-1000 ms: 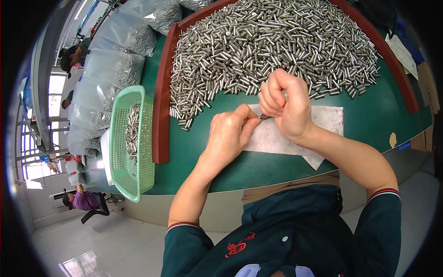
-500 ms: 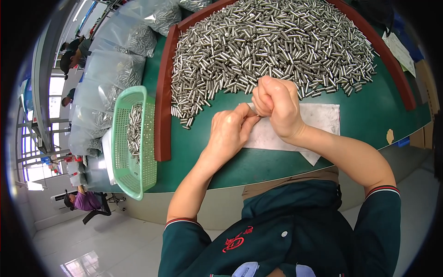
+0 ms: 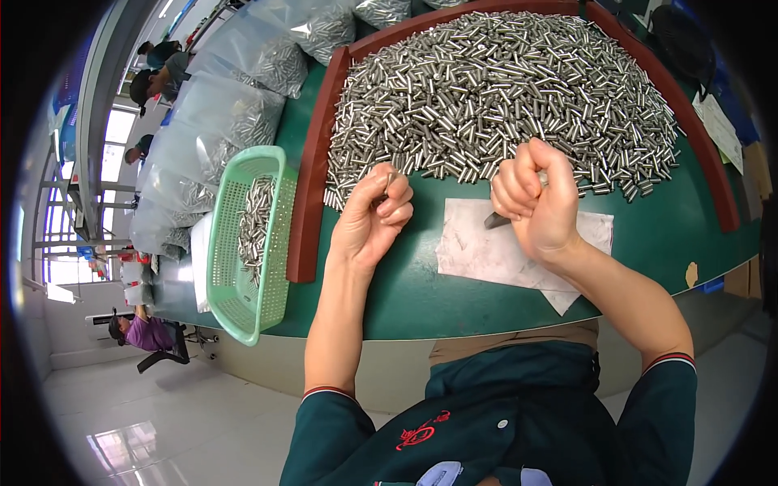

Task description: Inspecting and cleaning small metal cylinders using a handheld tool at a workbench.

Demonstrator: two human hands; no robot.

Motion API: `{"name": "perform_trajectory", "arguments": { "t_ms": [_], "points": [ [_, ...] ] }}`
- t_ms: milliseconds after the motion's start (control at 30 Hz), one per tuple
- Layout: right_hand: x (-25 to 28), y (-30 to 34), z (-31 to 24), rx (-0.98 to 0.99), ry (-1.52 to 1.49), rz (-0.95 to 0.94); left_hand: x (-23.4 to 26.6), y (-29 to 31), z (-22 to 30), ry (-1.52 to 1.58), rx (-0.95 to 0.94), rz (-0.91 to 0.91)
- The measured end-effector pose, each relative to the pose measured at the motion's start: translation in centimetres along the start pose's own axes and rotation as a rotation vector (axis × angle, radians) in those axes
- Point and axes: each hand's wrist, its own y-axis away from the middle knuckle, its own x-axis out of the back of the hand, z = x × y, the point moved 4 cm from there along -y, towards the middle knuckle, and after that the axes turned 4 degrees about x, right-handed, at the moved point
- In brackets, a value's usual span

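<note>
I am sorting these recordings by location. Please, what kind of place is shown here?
Probably a factory sorting bench. A large heap of small silver metal cylinders covers a green worktable, a light green plastic mesh basket holds more, and clear plastic bags of the same parts stand beside it.

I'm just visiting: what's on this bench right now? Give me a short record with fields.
Left hand: raised, pinching one small metal pin at the fingertips
Right hand: closed around a dark tool over the white sheet
Pile of metal pins: loose on the green table, inside a red-brown rim
Green basket: left of the rim, holding some pins
Clear bags: stacked at far left, filled with pins
</note>
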Motion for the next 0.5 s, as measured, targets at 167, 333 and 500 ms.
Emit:
{"name": "perform_trajectory", "arguments": {
  "t_ms": [167,333,500],
  "points": [
    [0.1,0.0,0.1,-0.013,0.043,0.012,0.3,-0.4,0.0,-0.223,-0.079,0.218],
    [0.2,0.1,0.2,-0.023,0.045,0.032,0.2,-1.0,-0.1,-1.163,-0.268,0.426],
    [0.0,0.2,0.4,-0.03,0.061,0.02,-1.4,-1.7,-0.9,-1.907,-0.555,0.555]
  ]
}}
